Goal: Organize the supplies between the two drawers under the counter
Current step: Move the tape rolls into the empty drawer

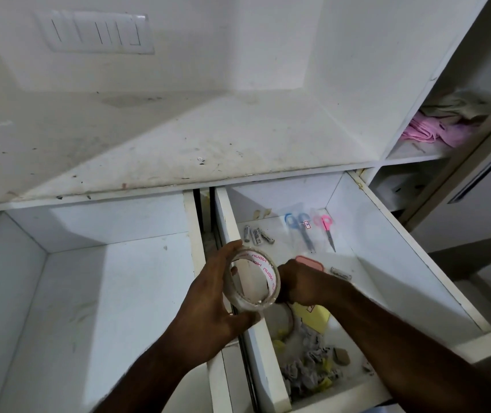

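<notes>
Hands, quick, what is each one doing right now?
Left hand: holds the tape roll.
Right hand: fingers curled down in the right drawer; its hold cannot be told.

White drawers (pixel 411 263) beneath a scuffed white bench (pixel 178 144); clear tape roll (pixel 253 281) with red lettering; blue scissors (pixel 299 231); pink scissors (pixel 326 228); yellow paper (pixel 312 315); grey cloth (pixel 304 368); pink fabric (pixel 435 132) on shelf.

Bare floor across the left drawer (pixel 89 308); right drawer (pixel 402 278) crowded with batteries (pixel 257 234), scissors (pixel 307 231), rags (pixel 304 365).
</notes>
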Demonstrator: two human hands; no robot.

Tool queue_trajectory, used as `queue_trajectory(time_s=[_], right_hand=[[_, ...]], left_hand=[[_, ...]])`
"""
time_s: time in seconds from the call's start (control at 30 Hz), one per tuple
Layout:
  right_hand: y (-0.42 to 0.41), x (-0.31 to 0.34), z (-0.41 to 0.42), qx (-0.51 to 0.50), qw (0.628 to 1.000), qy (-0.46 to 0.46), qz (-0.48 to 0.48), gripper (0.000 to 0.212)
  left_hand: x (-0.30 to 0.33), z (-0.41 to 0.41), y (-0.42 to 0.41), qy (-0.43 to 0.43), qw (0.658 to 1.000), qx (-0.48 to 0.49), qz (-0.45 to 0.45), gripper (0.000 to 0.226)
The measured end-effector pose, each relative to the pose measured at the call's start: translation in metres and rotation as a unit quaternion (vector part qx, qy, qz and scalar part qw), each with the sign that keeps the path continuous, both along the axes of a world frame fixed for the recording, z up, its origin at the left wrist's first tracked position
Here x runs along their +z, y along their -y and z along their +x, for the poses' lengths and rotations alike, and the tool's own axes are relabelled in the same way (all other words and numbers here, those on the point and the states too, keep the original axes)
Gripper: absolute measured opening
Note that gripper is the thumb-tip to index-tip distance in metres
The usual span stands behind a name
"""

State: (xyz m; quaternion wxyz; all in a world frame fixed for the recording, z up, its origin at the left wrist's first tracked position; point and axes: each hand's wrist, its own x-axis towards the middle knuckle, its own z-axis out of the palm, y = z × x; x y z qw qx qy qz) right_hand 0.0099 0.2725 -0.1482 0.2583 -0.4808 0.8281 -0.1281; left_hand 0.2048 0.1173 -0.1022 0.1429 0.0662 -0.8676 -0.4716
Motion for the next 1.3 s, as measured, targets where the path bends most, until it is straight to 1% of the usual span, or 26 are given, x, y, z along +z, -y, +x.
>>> queue_trajectory(time_s=[0.1, 0.17, 0.27, 0.43, 0.47, 0.53, 0.6, 0.7, 0.77, 0.9, 0.97, 1.03, 1.1, 1.17, 1.23, 1.3], right_hand=[[-0.002, 0.006, -0.012, -0.023, 0.997, -0.013, -0.071, 0.012], [-0.007, 0.007, -0.021, -0.045, 0.994, -0.034, -0.094, 0.006], [-0.014, 0.012, -0.026, -0.072, 0.986, -0.039, -0.142, 0.009], [-0.014, 0.028, -0.024, -0.093, 0.975, -0.057, -0.196, 0.003], [-0.014, 0.031, -0.023, -0.094, 0.972, -0.066, -0.204, 0.005], [-0.013, 0.038, -0.021, -0.082, 0.968, -0.111, -0.208, 0.012], [-0.012, 0.043, -0.019, -0.071, 0.962, -0.161, -0.208, 0.013], [-0.013, 0.051, -0.015, -0.093, 0.946, -0.198, -0.238, 0.016], [-0.016, 0.061, -0.01, -0.127, 0.936, -0.188, -0.27, 0.019], [-0.016, 0.078, -0.002, -0.211, 0.897, -0.112, -0.373, 0.019], [-0.008, 0.087, 0.003, -0.209, 0.889, -0.084, -0.398, 0.022], [0.003, 0.095, 0.01, -0.187, 0.896, -0.071, -0.397, 0.02], [0.02, 0.103, 0.02, -0.164, 0.903, -0.059, -0.393, 0.019], [0.041, 0.11, 0.033, -0.133, 0.912, -0.034, -0.387, 0.023], [0.063, 0.112, 0.047, -0.109, 0.923, 0.004, -0.369, 0.028], [0.086, 0.109, 0.063, -0.074, 0.939, 0.007, -0.336, 0.018]], left_hand=[[-0.001, -0.001, 0.001, 0.002, 1.0, 0.0, -0.005, 0.108], [0.0, -0.001, 0.001, -0.004, 1.0, 0.003, -0.004, 0.106], [0.002, -0.002, 0.0, -0.001, 1.0, 0.004, 0.004, 0.102], [0.001, -0.003, 0.004, -0.009, 1.0, 0.018, 0.003, 0.101], [0.001, -0.003, 0.004, -0.007, 1.0, 0.02, 0.003, 0.1], [-0.001, -0.003, 0.005, -0.006, 1.0, 0.024, 0.003, 0.1], [-0.002, -0.003, 0.005, -0.003, 1.0, 0.024, 0.002, 0.099], [-0.002, -0.003, 0.005, -0.01, 1.0, 0.021, -0.001, 0.1], [0.0, -0.002, 0.005, -0.023, 1.0, 0.017, 0.003, 0.099], [0.012, 0.001, 0.01, -0.069, 0.997, 0.036, 0.003, 0.097], [0.02, 0.004, 0.017, -0.089, 0.994, 0.064, 0.006, 0.095], [0.03, 0.008, 0.029, -0.087, 0.992, 0.086, 0.008, 0.096], [0.034, 0.014, 0.049, -0.074, 0.992, 0.105, -0.008, 0.098], [0.034, 0.023, 0.074, -0.034, 0.991, 0.126, -0.042, 0.101], [0.03, 0.032, 0.1, 0.042, 0.986, 0.144, -0.074, 0.106], [0.02, 0.041, 0.126, 0.133, 0.972, 0.158, -0.109, 0.107]])
